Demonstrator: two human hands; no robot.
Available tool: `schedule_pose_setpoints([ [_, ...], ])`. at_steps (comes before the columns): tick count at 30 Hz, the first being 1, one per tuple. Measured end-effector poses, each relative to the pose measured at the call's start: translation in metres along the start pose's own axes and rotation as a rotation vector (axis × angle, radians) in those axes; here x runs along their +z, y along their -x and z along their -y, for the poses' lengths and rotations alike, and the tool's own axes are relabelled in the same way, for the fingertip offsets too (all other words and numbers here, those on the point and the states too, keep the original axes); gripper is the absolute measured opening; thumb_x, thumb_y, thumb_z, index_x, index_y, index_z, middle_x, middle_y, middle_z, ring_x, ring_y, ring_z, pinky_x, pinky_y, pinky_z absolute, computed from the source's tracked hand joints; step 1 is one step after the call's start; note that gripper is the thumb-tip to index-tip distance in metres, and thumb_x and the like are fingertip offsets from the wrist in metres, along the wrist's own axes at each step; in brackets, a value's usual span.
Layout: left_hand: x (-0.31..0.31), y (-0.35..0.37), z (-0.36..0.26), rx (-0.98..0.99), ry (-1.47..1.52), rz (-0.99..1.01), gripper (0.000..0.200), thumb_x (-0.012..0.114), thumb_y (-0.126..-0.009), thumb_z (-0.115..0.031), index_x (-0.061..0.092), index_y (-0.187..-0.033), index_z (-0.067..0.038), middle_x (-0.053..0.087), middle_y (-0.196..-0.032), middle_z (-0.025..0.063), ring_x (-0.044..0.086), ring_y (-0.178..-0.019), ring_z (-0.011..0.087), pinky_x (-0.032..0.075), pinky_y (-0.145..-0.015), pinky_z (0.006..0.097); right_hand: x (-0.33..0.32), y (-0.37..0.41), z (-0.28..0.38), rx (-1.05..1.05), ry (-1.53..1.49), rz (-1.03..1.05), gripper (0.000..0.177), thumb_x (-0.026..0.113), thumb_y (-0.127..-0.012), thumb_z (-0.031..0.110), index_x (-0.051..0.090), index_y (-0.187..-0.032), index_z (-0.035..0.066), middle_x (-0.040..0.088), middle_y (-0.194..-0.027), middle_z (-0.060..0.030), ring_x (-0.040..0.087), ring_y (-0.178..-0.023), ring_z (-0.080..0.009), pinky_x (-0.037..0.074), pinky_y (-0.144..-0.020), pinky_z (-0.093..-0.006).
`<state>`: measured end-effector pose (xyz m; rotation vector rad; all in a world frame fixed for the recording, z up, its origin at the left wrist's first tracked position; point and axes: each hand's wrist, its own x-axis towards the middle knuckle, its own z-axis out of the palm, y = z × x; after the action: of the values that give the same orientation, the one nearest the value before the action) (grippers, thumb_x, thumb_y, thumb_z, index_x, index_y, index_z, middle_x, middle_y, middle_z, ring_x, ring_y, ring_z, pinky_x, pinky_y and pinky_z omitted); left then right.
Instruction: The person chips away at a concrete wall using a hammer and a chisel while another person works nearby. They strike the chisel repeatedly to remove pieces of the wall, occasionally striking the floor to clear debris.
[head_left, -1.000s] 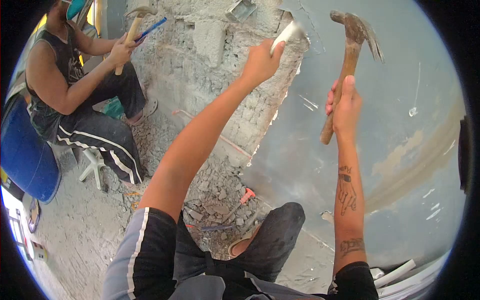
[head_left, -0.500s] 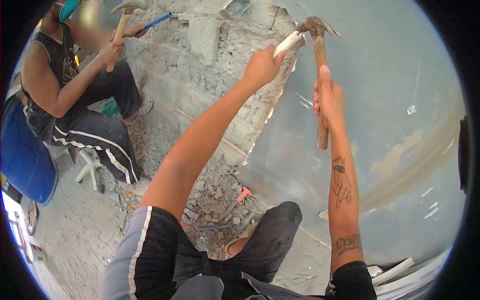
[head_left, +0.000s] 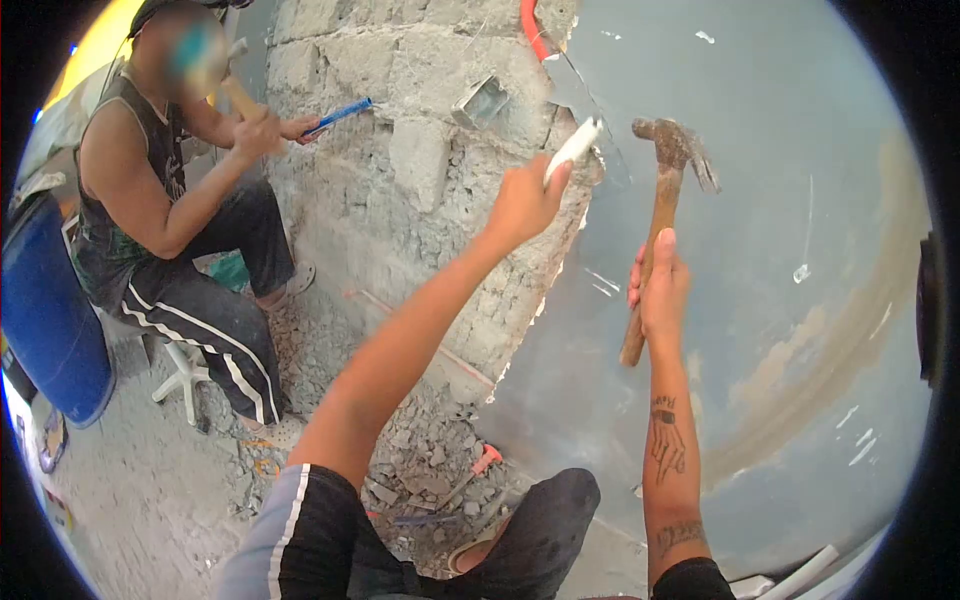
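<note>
My left hand is closed around a white-handled chisel at the broken edge of the grey plaster. The chisel's upper end shows above my fingers; its lower end is hidden by the hand. My right hand grips a claw hammer by its wooden handle, thumb along the shaft. The rusty hammer head is to the right of the chisel's end, apart from it. Behind my left hand lies the rough, exposed block wall; smooth grey plaster spreads to the right.
At left a co-worker sits on a white stool, holding a hammer and a blue tool. A blue barrel stands beside them. A metal box and orange conduit are in the wall. Rubble covers the floor below.
The hammer has drawn back from the chisel's end, down and to the right. My view has tilted upward. The co-worker's hammer has moved and is blurred.
</note>
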<state>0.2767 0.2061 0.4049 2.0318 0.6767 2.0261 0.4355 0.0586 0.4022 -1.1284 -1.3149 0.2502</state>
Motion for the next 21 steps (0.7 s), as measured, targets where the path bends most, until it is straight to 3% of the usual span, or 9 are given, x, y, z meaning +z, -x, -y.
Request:
schedule_pose_setpoints([
  [3, 0.000, -0.025, -0.007, -0.063, 0.019, -0.008, 0.043, 0.053, -0.096, -0.037, 0.057, -0.085, 0.005, 0.061, -0.071, 0.0278, 0.061, -0.067, 0.0451, 0.046, -0.059, 0.0485, -0.001, -0.004, 0.007, -0.002, -0.069, -0.036, 0.060, 0.038, -0.096, 0.062, 0.049, -0.078, 0.006, 0.044, -0.054, -0.0014, 0.041, -0.040, -0.0097, 0.033, -0.038, -0.0245],
  [7, 0.008, -0.041, 0.005, -0.062, 0.030, 0.059, 0.045, 0.051, -0.096, -0.038, 0.059, -0.087, 0.005, 0.061, -0.072, 0.0279, 0.061, -0.067, 0.0454, 0.046, -0.061, 0.0493, -0.003, -0.010, 0.027, -0.074, -0.056, -0.020, 0.060, 0.038, -0.096, 0.062, 0.049, -0.078, 0.006, 0.045, -0.055, -0.0012, 0.042, -0.041, -0.0096, 0.034, -0.039, -0.0244],
  [9, 0.014, -0.041, 0.017, 0.018, -0.081, 0.066, 0.044, 0.052, -0.096, -0.040, 0.061, -0.090, 0.003, 0.059, -0.066, 0.0226, 0.059, -0.060, 0.0377, 0.046, -0.059, 0.0441, -0.004, -0.012, 0.037, -0.082, -0.039, -0.022, 0.060, 0.038, -0.096, 0.062, 0.049, -0.078, 0.006, 0.045, -0.055, -0.0010, 0.042, -0.041, -0.0094, 0.034, -0.039, -0.0243],
  [13, 0.013, -0.035, 0.008, -0.069, -0.059, 0.041, 0.044, 0.053, -0.096, -0.040, 0.061, -0.089, 0.003, 0.059, -0.067, 0.0242, 0.060, -0.063, 0.0394, 0.046, -0.060, 0.0451, -0.004, -0.016, 0.052, -0.152, -0.010, 0.002, 0.060, 0.038, -0.096, 0.062, 0.050, -0.078, 0.006, 0.045, -0.055, -0.0006, 0.041, -0.041, -0.0090, 0.034, -0.040, -0.0242],
  [18, -0.002, -0.037, -0.007, 0.041, -0.179, 0.026, 0.043, 0.055, -0.095, -0.038, 0.060, -0.088, 0.004, 0.060, -0.071, 0.0281, 0.061, -0.067, 0.0443, 0.046, -0.060, 0.0470, -0.003, -0.019, 0.059, -0.235, 0.104, -0.034, 0.061, 0.038, -0.095, 0.062, 0.051, -0.076, 0.006, 0.045, -0.055, -0.0005, 0.042, -0.043, -0.0087, 0.034, -0.040, -0.0246],
  [20, -0.013, -0.044, -0.027, 0.059, -0.198, 0.016, 0.042, 0.055, -0.095, -0.037, 0.061, -0.088, 0.004, 0.061, -0.071, 0.0283, 0.062, -0.068, 0.0447, 0.046, -0.059, 0.0472, -0.006, -0.022, 0.055, -0.031, 0.190, 0.021, 0.057, 0.046, -0.096, 0.056, 0.052, -0.070, 0.005, 0.046, -0.052, 0.0004, 0.043, -0.044, -0.0083, 0.034, -0.040, -0.0254],
  [21, -0.017, -0.037, -0.032, 0.019, -0.217, 0.040, 0.042, 0.056, -0.094, -0.037, 0.061, -0.087, 0.005, 0.061, -0.072, 0.0285, 0.062, -0.068, 0.0451, 0.046, -0.059, 0.0474, -0.007, -0.021, 0.050, -0.048, 0.192, 0.011, 0.057, 0.046, -0.096, 0.056, 0.052, -0.070, 0.005, 0.046, -0.052, 0.0004, 0.043, -0.044, -0.0083, 0.034, -0.040, -0.0254],
])
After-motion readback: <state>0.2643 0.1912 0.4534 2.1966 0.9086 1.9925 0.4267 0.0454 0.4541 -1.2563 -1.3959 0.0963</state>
